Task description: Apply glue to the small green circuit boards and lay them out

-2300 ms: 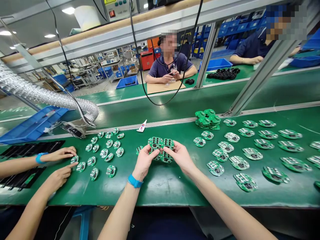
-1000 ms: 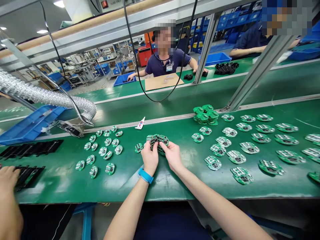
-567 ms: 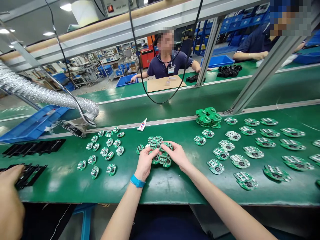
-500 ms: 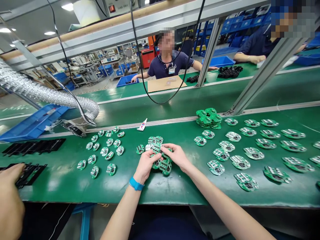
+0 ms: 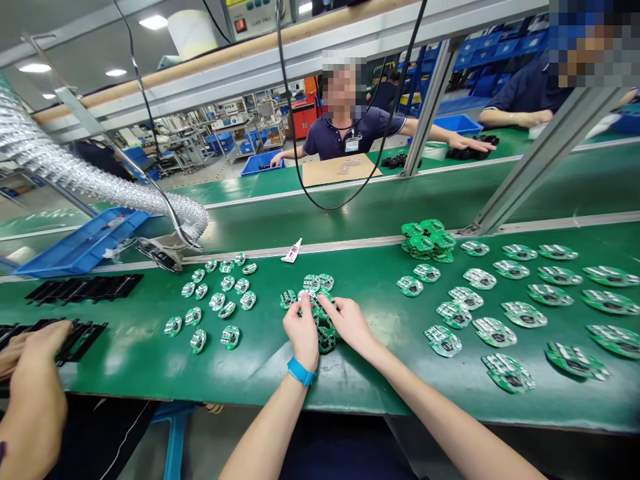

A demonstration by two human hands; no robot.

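Note:
In front of me, a cluster of joined green circuit boards [image 5: 327,338] is held just above the bench, partly covered by my fingers. My left hand [image 5: 302,333], with a blue band at the wrist, pinches the cluster's left side with thumb and fingers. From the right, my right hand [image 5: 354,328] grips the same cluster, its fingertips close to the left ones. Several single round boards lie right behind my hands, one of them a small board [image 5: 288,299] to the left. The exact finger contact is partly hidden.
Loose round boards [image 5: 231,337] lie left, and larger-looking boards [image 5: 495,331] spread right. A stack of green panels [image 5: 427,241], a white tube [image 5: 293,251] and a silver duct [image 5: 125,187] stand behind. A co-worker's hand [image 5: 37,353] touches black frames at left. Other people sit opposite.
My left hand has turned more upright and moved closer to my right hand, both still on the board cluster. The person opposite has reached an arm to the black parts. The view has shifted slightly.

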